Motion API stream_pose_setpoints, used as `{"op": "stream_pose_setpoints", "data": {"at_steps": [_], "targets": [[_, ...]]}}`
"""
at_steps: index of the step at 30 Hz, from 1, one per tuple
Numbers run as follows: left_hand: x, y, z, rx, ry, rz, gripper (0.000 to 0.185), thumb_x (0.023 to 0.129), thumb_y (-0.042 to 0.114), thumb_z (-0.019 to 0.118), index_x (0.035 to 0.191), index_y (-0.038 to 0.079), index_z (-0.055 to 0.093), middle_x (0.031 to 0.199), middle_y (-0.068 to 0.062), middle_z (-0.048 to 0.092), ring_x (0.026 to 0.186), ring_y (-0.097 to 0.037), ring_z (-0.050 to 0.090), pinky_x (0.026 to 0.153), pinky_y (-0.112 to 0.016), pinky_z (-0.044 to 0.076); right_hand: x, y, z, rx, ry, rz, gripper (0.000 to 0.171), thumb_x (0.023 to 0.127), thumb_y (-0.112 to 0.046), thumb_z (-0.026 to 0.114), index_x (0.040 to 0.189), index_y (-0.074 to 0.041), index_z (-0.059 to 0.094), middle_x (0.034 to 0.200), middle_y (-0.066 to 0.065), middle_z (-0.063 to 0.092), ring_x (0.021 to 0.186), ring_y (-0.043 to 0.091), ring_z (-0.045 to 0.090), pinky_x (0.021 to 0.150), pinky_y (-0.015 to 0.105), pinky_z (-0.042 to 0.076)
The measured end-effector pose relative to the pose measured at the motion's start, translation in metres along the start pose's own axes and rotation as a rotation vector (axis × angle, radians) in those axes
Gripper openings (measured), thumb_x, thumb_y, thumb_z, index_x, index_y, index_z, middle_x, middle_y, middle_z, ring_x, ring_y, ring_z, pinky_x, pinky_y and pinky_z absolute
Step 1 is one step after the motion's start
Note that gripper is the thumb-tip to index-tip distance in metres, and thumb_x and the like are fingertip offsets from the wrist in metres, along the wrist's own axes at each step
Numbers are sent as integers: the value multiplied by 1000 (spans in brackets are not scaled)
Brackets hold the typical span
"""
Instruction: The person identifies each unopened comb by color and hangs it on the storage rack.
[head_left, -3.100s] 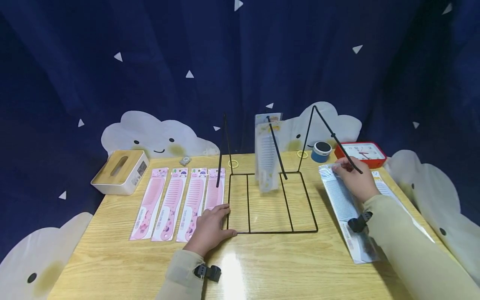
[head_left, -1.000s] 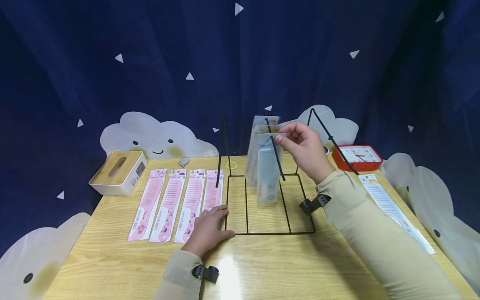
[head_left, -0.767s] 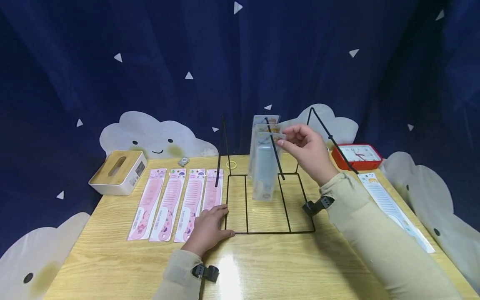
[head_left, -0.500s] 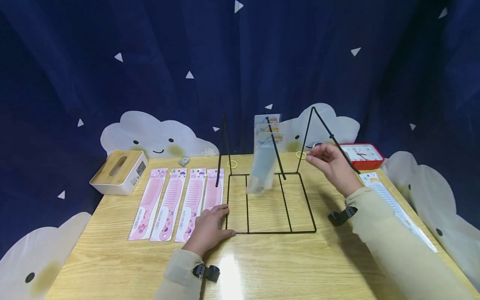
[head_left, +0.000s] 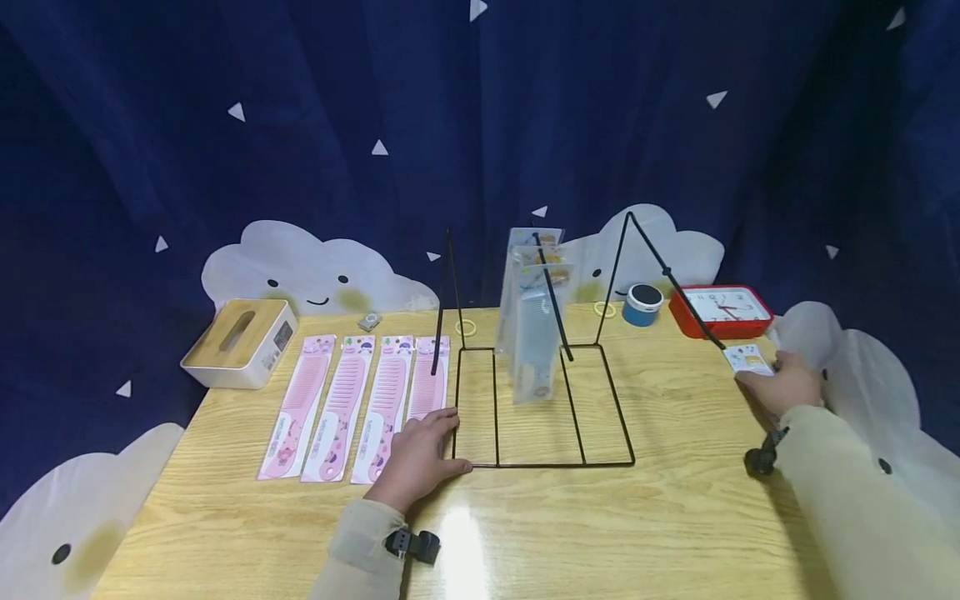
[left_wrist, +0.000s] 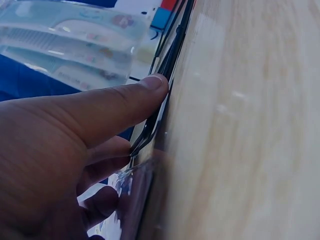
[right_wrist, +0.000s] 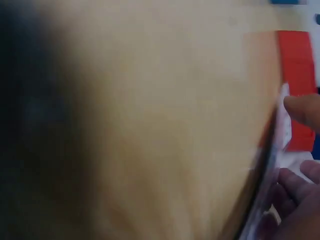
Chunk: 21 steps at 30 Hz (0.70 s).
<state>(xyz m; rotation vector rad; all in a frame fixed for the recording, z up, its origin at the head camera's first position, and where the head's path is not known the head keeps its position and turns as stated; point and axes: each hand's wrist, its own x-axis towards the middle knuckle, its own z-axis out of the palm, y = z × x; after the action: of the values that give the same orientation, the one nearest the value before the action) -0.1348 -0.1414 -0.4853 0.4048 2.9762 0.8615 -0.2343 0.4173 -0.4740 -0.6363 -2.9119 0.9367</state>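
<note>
The head view looks forward and down across the table from 6 o'clock. Low and close, the left wrist view shares its rack, the right wrist view its red clock at 3 o'clock.

The wire rack was positioned on the bench, with packaged combs hung on its middle prong. Four further packages were laid in a row to its left, left of which the tissue box was placed. The clock was set behind the right hand.
</note>
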Motion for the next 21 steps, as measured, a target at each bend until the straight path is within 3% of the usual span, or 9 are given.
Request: {"op": "stream_pose_setpoints", "data": {"at_steps": [2,5,10,13,17,21], "targets": [[0,0,0,2,-1,2,75,75,38,87,137,5,60,148,-4,52,118,-33,52,96,-53,39,0,3,1,-55,-24,38,94,90,-43,66,152,10,20,146,40,33,127,61,29,101,74,22],[-1,0,0,7,-4,2,75,75,39,87,137,5,60,149,-4,52,118,-33,52,97,-53,40,0,-3,0,-137,-69,22,96,85,-41,70,150,12,23,145,40,33,125,61,31,100,74,22],[-2,0,-1,11,1,-3,75,74,38,87,136,5,60,148,-4,52,117,-33,53,96,-53,40,-2,-19,-11,-248,-290,-121,103,82,-46,73,141,25,25,140,46,33,120,57,40,103,66,32],[-2,-1,-2,13,0,6,75,75,39,87,136,4,60,148,-5,52,118,-33,53,97,-53,40,-6,-26,-15,-243,-386,-161,96,82,-46,74,135,24,34,130,45,41,111,52,46,96,60,41],[0,-1,-3,13,5,15,75,75,39,87,136,4,60,148,-6,52,118,-34,53,97,-53,40,-10,-32,-11,-220,-399,-168,70,83,-44,75,111,15,49,104,28,54,95,38,51,78,41,45],[0,0,-2,5,4,17,75,75,38,87,135,3,61,148,-6,53,119,-34,53,97,-54,40,-21,-42,-1,-139,-316,-243,44,91,-36,71,98,3,54,89,12,53,84,28,50,69,33,38]]}}
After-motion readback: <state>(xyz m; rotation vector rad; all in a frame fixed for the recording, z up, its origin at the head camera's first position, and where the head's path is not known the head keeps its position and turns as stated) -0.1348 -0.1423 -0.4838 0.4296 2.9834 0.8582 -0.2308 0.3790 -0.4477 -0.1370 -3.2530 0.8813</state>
